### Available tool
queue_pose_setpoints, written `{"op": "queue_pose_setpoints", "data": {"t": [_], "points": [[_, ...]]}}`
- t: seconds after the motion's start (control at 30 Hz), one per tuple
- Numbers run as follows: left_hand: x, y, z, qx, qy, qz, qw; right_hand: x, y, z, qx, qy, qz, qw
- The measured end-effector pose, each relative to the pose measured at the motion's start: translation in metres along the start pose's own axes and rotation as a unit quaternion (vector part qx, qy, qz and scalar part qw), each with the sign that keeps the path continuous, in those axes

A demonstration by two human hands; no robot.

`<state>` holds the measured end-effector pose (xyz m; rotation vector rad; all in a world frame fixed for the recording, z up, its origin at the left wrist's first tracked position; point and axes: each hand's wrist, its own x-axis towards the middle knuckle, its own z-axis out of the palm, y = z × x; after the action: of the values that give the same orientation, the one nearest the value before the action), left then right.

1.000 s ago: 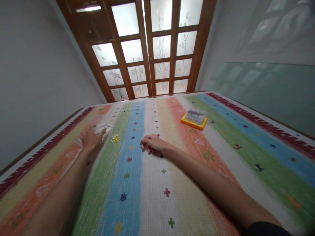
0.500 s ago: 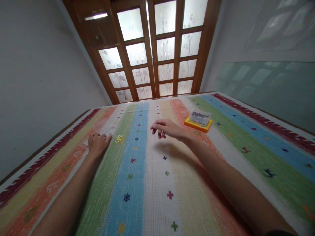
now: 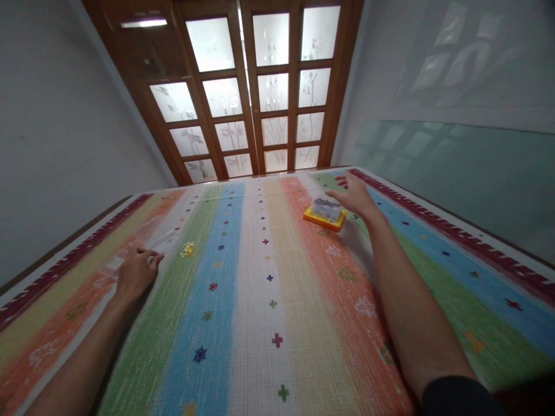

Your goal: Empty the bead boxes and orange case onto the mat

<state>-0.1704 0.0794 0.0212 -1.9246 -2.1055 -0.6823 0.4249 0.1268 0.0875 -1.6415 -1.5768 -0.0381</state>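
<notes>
My right hand (image 3: 356,195) reaches over the far right of the table, fingers apart and holding nothing. Just left of it stands a clear plastic box (image 3: 326,207) with dark contents, on a yellow-orange tray (image 3: 323,222). On the left side my left hand (image 3: 136,270) rests with loosely bent fingers, the thumb held apart. It lies against clear plastic packaging (image 3: 163,238), which it partly hides. To the right of that hand is a small pile of yellow and white pieces (image 3: 188,249), too small to make out singly.
A striped cloth (image 3: 243,323) with small printed figures covers the table. Beyond its far edge stand wooden doors (image 3: 251,115) with frosted panes. Walls flank the table on both sides, the right one with a pale green glossy panel (image 3: 455,167).
My right hand has moved from above the middle of the cloth to the right, up to the clear box. My left hand stays by the plastic packaging. The view has turned slightly right.
</notes>
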Motion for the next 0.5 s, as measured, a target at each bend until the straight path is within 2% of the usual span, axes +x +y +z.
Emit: {"op": "queue_pose_setpoints", "data": {"t": [0.1,0.23,0.37,0.5], "points": [[-0.003,0.001,-0.006,0.014,-0.015,-0.011,1.000,-0.005,0.026,0.006,0.009,-0.061,0.029,0.998],[-0.005,0.005,-0.015,0.042,-0.047,-0.020,0.998,-0.013,0.041,0.019,0.038,-0.137,0.025,0.990],[-0.007,0.010,-0.022,0.069,-0.083,-0.021,0.994,-0.019,0.037,0.030,0.025,-0.115,0.039,0.992],[-0.009,0.014,-0.024,0.086,-0.094,-0.028,0.991,-0.023,0.017,0.034,-0.024,-0.067,0.050,0.996]]}}
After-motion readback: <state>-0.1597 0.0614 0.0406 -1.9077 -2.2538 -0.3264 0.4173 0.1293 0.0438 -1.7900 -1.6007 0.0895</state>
